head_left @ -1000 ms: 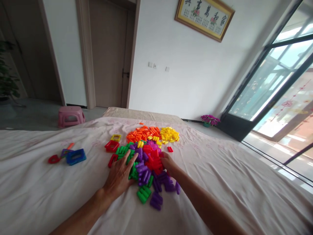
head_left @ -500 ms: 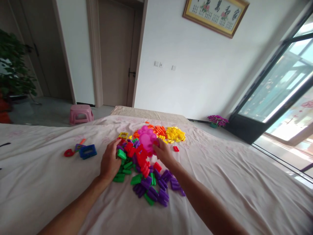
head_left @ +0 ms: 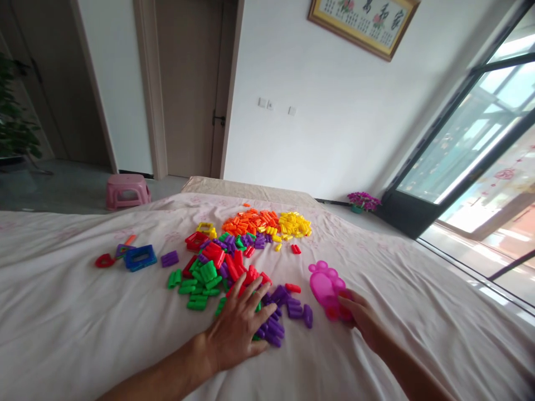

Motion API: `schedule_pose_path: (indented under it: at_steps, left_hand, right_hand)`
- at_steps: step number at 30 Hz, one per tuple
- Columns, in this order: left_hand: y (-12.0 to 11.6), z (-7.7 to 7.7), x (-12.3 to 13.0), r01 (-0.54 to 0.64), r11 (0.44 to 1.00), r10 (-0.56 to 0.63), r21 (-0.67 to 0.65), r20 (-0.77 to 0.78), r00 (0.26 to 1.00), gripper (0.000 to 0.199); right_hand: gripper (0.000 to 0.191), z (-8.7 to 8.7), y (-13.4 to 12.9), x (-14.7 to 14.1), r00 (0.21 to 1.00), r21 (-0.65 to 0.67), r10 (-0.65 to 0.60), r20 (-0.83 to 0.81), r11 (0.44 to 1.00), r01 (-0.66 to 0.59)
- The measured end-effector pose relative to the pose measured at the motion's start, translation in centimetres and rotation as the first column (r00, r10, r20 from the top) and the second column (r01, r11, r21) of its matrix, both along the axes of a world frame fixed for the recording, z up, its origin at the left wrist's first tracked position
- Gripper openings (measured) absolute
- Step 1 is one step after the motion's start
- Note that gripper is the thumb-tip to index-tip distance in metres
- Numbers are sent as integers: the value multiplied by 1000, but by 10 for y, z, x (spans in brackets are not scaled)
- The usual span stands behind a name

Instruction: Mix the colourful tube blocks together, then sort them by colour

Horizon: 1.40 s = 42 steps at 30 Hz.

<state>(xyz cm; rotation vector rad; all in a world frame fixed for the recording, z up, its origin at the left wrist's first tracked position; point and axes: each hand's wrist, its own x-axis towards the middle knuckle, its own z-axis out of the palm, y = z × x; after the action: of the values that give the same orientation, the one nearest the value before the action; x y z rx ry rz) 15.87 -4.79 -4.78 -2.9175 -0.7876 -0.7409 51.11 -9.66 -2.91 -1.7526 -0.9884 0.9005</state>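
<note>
My right hand [head_left: 358, 316] is closed on the near edge of a pink foot-shaped plastic piece [head_left: 322, 287], held to the right of the pile. Some red shows through or on the piece near my fingers. My left hand [head_left: 240, 322] lies palm down with fingers spread over the near side of the pile, its fingertips at the red blocks [head_left: 235, 266] and purple blocks [head_left: 273, 331]. It partly hides the blocks under it. Green blocks [head_left: 203, 287] lie just left of its fingers.
Behind the pile lie orange blocks [head_left: 251, 221] and yellow blocks [head_left: 295, 224]. A blue square frame [head_left: 140, 258], a red ring-like piece [head_left: 104, 260] and a single purple block [head_left: 169, 259] rest at left. Everything lies on a wrinkled pale cloth [head_left: 397, 289]. A pink stool [head_left: 127, 191] stands beyond.
The pink piece has moved right and nearer with my right hand, from over the pile to beside it. My left hand has left the pile's left side and spread over its near right part.
</note>
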Motion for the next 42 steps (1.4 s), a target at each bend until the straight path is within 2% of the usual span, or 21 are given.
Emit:
schedule_pose_path:
  at_steps: [2,5,9,13,15,17,20,22,23,25,27,29,31,32,33,37,42]
  left_hand:
    - [5,-5,2,-56,998,55,-20,-17,998,64]
    - [12,-9,2,-120,992,120,-24,-22,993,61]
    - [20,-7,-4,-221,975,221,35,-9,975,56]
    - [33,1,-18,-352,931,349,100,43,936,43]
    - [42,5,-28,-435,893,427,113,89,900,38]
    - [53,9,-41,-514,847,500,132,128,857,32]
    - [70,12,-62,-594,781,570,194,171,804,25]
    - [81,13,-75,-635,741,602,217,203,772,24]
    - [85,14,-80,-654,725,616,215,220,756,25]
    - [92,15,-89,-687,701,641,191,253,724,28]
    - [97,13,-95,-705,690,657,163,267,705,30]
    - [100,8,-98,-710,689,665,147,261,700,33]
    - [103,1,-100,-707,694,668,138,244,703,36]
    - [105,-3,-101,-703,699,667,134,235,707,37]
    - [107,-7,-103,-698,704,664,130,227,712,38]
    - [115,-19,-107,-679,722,646,134,219,731,40]
    - [120,-25,-109,-666,734,625,132,252,739,38]
  right_hand:
    - [32,-4,-8,-12,998,9,61,-27,998,-60]
    - [30,-6,-2,-46,985,38,162,-56,986,-160]
    - [30,-7,25,-106,961,13,260,-95,966,-260]
    - [24,-10,56,-158,914,104,385,-126,922,-373]
    - [19,-10,71,-175,910,145,412,-56,905,-401]
    - [11,-7,83,-186,901,180,421,103,883,-433]
    - [3,2,100,-189,807,182,423,412,830,-528]
    - [4,10,114,-179,720,160,378,582,815,-558]
    - [8,13,123,-168,688,152,337,642,824,-546]
    - [13,19,147,-137,670,134,245,701,878,-460]
    - [20,25,173,-94,667,95,144,731,947,-308]
    - [29,31,198,-45,657,45,22,753,995,-84]
    - [37,35,215,2,582,5,-102,807,986,165]
    - [40,36,222,23,547,-34,-118,829,965,260]
    - [43,36,226,41,535,-50,-125,835,952,301]
    - [50,28,240,85,527,-113,-102,843,926,361]
    - [50,14,273,96,496,-159,-15,868,938,307]
